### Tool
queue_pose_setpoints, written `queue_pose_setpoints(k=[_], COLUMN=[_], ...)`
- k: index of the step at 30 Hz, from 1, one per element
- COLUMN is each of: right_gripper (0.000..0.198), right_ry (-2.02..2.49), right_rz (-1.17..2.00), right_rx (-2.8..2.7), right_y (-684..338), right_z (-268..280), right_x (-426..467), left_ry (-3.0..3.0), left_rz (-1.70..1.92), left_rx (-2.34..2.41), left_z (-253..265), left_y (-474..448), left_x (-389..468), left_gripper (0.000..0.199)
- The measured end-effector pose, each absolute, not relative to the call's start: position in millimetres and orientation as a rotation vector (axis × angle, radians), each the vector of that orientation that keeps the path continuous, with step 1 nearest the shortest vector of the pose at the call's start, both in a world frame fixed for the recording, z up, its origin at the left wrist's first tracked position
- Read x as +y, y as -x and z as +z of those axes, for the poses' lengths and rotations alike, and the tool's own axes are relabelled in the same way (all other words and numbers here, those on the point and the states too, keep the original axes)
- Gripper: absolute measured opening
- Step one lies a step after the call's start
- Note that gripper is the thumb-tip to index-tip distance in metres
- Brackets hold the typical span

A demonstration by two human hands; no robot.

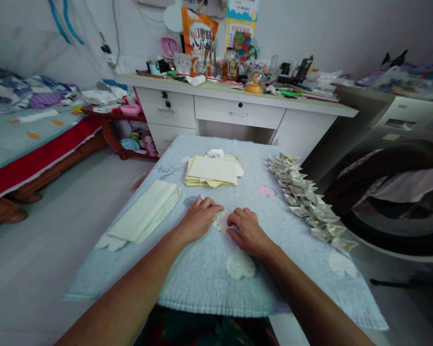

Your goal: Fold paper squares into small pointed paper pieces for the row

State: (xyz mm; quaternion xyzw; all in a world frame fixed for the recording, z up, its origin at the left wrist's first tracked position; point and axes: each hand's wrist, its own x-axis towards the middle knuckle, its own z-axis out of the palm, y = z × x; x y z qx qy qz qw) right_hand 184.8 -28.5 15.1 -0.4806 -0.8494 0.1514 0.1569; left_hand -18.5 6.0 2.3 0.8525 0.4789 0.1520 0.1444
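Between my two hands a small piece of pale paper (221, 221) lies on the cloth-covered table (202, 269). My left hand (201, 218) holds its left side, the thumb reaching onto the paper and the fingers bent. On the right side, my right hand (248, 230) grips the paper with curled fingers. The hands hide the paper's edges, so its folds are hard to make out. Beyond the hands is a stack of cream and yellow paper sheets (212, 169). A pile of long pale green-white sheets (144, 212) lies to the left.
Rows of folded paper pieces (306, 199) stand along the table's right side. A crumpled white tissue (215, 153) sits behind the stack. Past the table is a white desk (238, 110) crowded with items; a washing machine (400, 125) is at right, a bed (25, 139) at left.
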Motion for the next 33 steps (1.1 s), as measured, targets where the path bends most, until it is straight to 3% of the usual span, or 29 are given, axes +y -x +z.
queue_pose_setpoints(k=[5,12,18,26,33], right_gripper=[0.011,0.01,0.014,0.032,0.029], right_ry=[1.386,1.388,1.357,1.28,1.209], right_rz=[0.443,0.436,0.456,0.517,0.482], right_rx=[-2.433,-2.43,-2.428,-2.416,-2.4], right_y=[-184.7,-184.4,-185.6,-190.1,-191.0], right_z=[16.5,17.7,16.8,18.9,18.7], right_x=[-29.2,-29.2,-27.4,-29.7,-29.7], left_ry=[-2.424,-2.469,-2.634,-2.655,-2.579], left_rz=[0.562,0.743,0.654,0.629,0.643], left_rx=[1.298,1.117,1.151,1.168,1.083], left_z=[4.0,4.2,-2.7,-0.6,5.0], left_y=[23.9,18.7,18.8,19.8,19.0], left_x=[14.3,14.3,13.0,9.4,7.1], left_gripper=[0.042,0.02,0.025,0.032,0.038])
